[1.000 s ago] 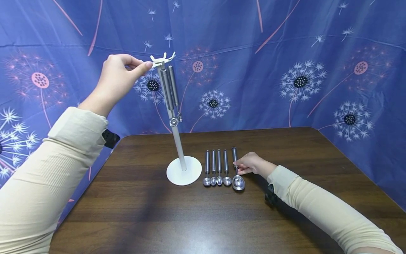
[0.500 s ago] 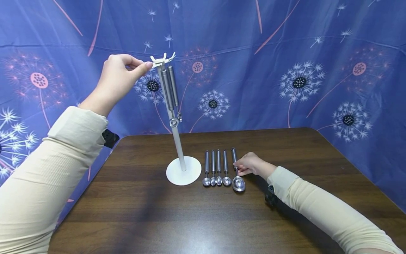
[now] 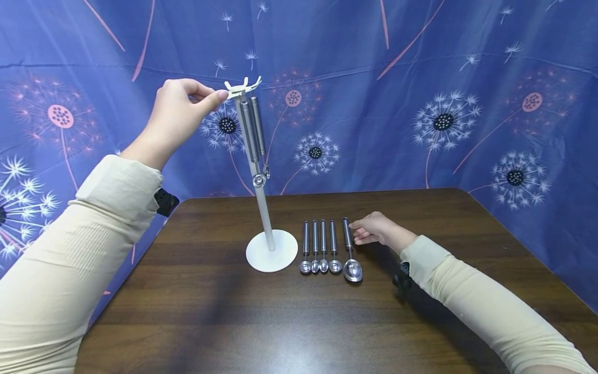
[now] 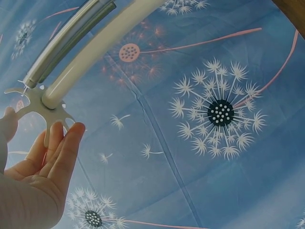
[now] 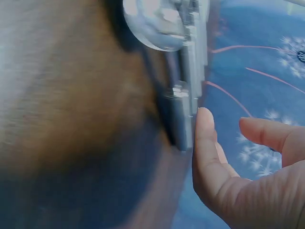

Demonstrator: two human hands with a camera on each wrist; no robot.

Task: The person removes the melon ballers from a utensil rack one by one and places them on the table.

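My left hand (image 3: 179,111) pinches an arm of the white hook rack (image 3: 239,90) on top of a utensil stand; the left wrist view shows the fingertips at its hooks (image 4: 55,114). Two metal scoops (image 3: 249,132) hang from it, handles up. Near the handle of the largest metal scoop (image 3: 353,271), which lies on the table, is my right hand (image 3: 377,228). In the right wrist view, its thumb and fingers (image 5: 205,143) stand apart beside that handle (image 5: 182,119), with nothing between them. Several smaller scoops (image 3: 324,239) lie in a row left of it, bowls toward me.
The stand's round white base (image 3: 261,259) rests on the brown wooden table (image 3: 280,322), left of the row. A blue dandelion-print cloth (image 3: 374,119) hangs behind the table's far edge.
My right hand has drawn back from the neck of the largest scoop toward the upper end of its handle, fingers loosened. My left hand keeps its pinch on the rack.
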